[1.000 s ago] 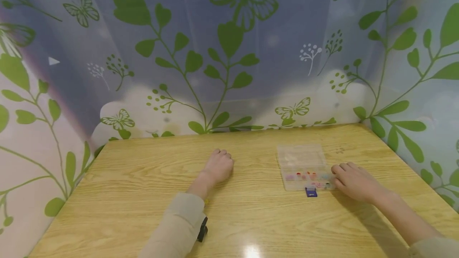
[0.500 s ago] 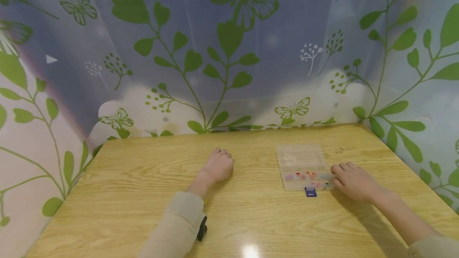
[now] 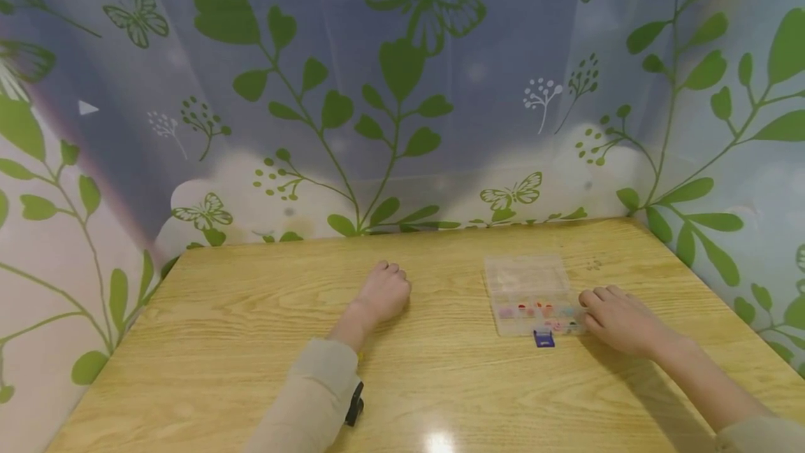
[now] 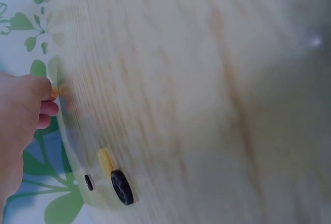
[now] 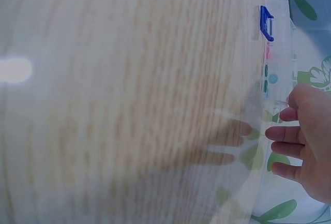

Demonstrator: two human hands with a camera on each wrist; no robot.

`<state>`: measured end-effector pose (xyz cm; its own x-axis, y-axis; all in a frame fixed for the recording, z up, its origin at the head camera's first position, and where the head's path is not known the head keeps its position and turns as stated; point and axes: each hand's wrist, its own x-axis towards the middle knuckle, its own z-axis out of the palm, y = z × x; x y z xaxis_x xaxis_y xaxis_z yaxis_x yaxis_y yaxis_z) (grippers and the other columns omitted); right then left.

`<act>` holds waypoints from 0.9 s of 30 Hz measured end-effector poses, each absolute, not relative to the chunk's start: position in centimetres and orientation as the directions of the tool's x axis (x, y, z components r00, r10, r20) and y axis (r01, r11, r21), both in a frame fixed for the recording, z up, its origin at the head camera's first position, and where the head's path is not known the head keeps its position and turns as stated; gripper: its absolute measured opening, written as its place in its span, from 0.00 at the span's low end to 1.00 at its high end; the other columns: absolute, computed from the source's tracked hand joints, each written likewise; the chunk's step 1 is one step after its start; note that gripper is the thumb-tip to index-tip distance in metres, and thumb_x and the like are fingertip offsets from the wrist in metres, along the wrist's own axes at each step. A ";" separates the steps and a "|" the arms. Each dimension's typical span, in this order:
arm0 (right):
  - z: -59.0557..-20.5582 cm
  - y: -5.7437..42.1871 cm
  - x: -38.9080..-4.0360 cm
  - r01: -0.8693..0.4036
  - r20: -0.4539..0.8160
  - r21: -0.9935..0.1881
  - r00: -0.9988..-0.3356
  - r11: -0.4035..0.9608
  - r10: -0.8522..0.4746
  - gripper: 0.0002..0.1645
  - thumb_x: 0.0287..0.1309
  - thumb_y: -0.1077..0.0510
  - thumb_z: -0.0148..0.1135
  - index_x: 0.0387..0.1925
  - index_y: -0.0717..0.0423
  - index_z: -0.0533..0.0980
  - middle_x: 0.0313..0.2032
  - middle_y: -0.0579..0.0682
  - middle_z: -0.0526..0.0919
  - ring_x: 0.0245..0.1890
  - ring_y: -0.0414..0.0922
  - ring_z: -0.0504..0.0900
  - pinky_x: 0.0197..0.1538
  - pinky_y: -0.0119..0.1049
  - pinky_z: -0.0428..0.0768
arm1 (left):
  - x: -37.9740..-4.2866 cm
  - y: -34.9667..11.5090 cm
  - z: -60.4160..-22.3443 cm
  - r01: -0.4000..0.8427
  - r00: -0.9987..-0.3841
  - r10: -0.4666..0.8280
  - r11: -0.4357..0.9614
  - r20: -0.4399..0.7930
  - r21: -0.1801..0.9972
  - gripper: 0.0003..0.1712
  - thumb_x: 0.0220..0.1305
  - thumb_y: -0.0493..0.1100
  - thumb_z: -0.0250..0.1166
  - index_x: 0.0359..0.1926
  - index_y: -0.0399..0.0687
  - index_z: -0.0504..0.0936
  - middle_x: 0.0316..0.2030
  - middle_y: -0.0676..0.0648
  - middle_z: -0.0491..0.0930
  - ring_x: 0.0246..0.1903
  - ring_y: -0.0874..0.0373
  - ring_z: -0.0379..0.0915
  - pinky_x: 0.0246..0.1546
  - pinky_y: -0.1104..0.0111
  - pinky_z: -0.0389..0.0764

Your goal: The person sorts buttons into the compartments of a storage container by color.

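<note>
My left hand [image 3: 385, 292] rests on the wooden table left of the box, fingers curled. In the left wrist view its thumb and forefinger pinch a small yellow button [image 4: 54, 92], mostly hidden by the fingers. Nearer the wrist lie a yellow button [image 4: 105, 162], a large black button [image 4: 122, 187] and a small dark one [image 4: 89, 182]. My right hand [image 3: 619, 317] is at the right side of an open clear plastic box [image 3: 527, 273], fingers loosely extended. Its thumb is by the box's corner; whether they touch I cannot tell. Several coloured buttons sit in the box's compartments.
A blue clasp [image 3: 544, 339] juts from the box's front edge. Several tiny pieces [image 3: 594, 265] lie on the table [image 3: 239, 341] behind the right hand. A printed curtain [image 3: 302, 159] encloses the table's back and sides.
</note>
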<state>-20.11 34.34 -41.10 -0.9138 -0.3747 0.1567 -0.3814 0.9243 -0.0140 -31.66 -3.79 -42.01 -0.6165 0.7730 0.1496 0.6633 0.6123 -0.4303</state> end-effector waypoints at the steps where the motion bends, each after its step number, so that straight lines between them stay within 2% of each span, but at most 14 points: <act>1: -41.1 34.3 -20.1 -0.382 0.157 -0.014 -0.914 0.924 -0.375 0.09 0.60 0.58 0.55 0.27 0.50 0.64 0.24 0.42 0.63 0.27 0.44 0.64 0.29 0.38 0.62 | -31.6 -3.8 -42.0 0.660 -0.613 0.775 0.610 0.154 -0.439 0.07 0.58 0.39 0.59 0.28 0.50 0.83 0.30 0.52 0.80 0.32 0.57 0.72 0.40 0.64 0.70; 7: -41.0 34.3 -20.1 -0.377 0.154 -0.023 -0.916 0.926 -0.370 0.08 0.60 0.58 0.55 0.28 0.50 0.65 0.26 0.42 0.66 0.28 0.44 0.66 0.30 0.39 0.65 | -31.7 -3.8 -42.1 0.648 -0.602 0.778 0.607 0.177 -0.461 0.08 0.61 0.41 0.56 0.32 0.49 0.82 0.33 0.51 0.80 0.35 0.56 0.72 0.43 0.63 0.70; 14: -40.9 34.2 -20.0 -0.378 0.152 -0.025 -0.917 0.926 -0.370 0.08 0.60 0.58 0.55 0.28 0.50 0.65 0.26 0.42 0.65 0.29 0.44 0.66 0.30 0.39 0.64 | -31.9 -3.9 -42.1 0.661 -0.580 0.775 0.627 0.250 -0.411 0.08 0.58 0.44 0.58 0.34 0.47 0.80 0.34 0.50 0.77 0.38 0.54 0.72 0.45 0.62 0.69; 27: -40.9 34.2 -20.0 -0.378 0.139 -0.017 -0.918 0.925 -0.373 0.09 0.61 0.58 0.53 0.27 0.50 0.64 0.25 0.42 0.63 0.27 0.44 0.64 0.29 0.37 0.62 | -30.1 -1.5 -40.3 0.707 -0.531 0.806 0.592 0.261 -0.388 0.07 0.58 0.42 0.54 0.35 0.48 0.78 0.37 0.50 0.77 0.43 0.56 0.72 0.49 0.63 0.69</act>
